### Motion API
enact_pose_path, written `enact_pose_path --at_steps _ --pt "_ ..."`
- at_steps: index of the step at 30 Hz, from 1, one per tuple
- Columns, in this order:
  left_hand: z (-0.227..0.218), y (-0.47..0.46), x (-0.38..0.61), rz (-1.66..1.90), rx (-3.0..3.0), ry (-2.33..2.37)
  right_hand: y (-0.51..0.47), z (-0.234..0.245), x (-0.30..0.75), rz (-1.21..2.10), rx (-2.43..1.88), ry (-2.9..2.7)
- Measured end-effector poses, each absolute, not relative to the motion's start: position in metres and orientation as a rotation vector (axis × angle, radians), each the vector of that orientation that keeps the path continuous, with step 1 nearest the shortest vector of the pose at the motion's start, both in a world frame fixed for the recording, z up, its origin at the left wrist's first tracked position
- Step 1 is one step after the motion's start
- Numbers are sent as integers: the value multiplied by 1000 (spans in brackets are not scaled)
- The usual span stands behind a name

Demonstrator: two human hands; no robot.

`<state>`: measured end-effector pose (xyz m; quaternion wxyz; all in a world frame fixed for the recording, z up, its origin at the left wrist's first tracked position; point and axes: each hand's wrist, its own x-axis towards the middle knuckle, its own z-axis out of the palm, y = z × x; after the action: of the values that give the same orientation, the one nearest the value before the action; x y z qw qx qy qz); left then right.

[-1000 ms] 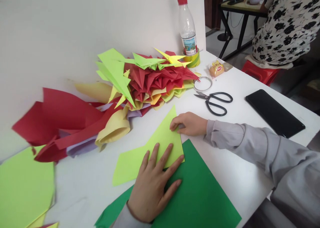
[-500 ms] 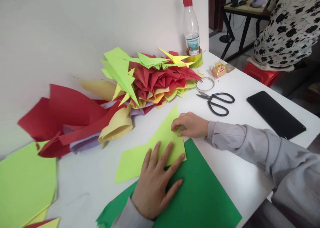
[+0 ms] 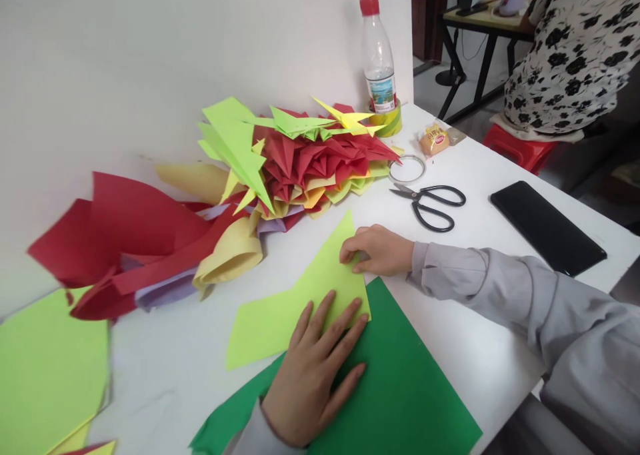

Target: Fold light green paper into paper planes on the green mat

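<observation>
A folded piece of lime-green paper [image 3: 265, 325] lies on the white table, its lower right part overlapping a dark green sheet [image 3: 400, 375]. My left hand [image 3: 317, 375] rests flat on the folded paper with fingers stretched out, its palm over the dark green sheet. At the paper's right edge is my right hand [image 3: 377, 250], fingers curled and thumb close to the index finger, closed on that edge. The fingertips of this hand are partly hidden by its own bend.
Black-handled scissors [image 3: 433, 205], a tape ring [image 3: 407, 168] and a black phone [image 3: 547, 227] lie to the right. Behind are folded red and green paper pieces [image 3: 305, 152] and a bottle [image 3: 379, 58]. Lime sheets [image 3: 50, 368] lie left. A person in a floral top [image 3: 570, 55] sits beyond.
My left hand has slid slightly on the lime-green paper, its fingers drawn closer together. My right hand stays at the paper's edge. The whole view has shifted a little.
</observation>
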<state>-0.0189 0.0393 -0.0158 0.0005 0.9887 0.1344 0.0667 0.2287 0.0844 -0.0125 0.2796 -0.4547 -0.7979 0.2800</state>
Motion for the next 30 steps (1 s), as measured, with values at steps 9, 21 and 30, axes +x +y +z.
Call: enact_pose_path --at_steps 9,21,30 --pt "-12 38 -14 185 3099 458 84 -11 229 775 -1216 -2124" --pt "-12 36 -12 151 3161 444 83 -12 229 729 -1225 -2138" --pt "-11 34 -11 134 3118 503 85 -15 233 802 -1211 -2034"
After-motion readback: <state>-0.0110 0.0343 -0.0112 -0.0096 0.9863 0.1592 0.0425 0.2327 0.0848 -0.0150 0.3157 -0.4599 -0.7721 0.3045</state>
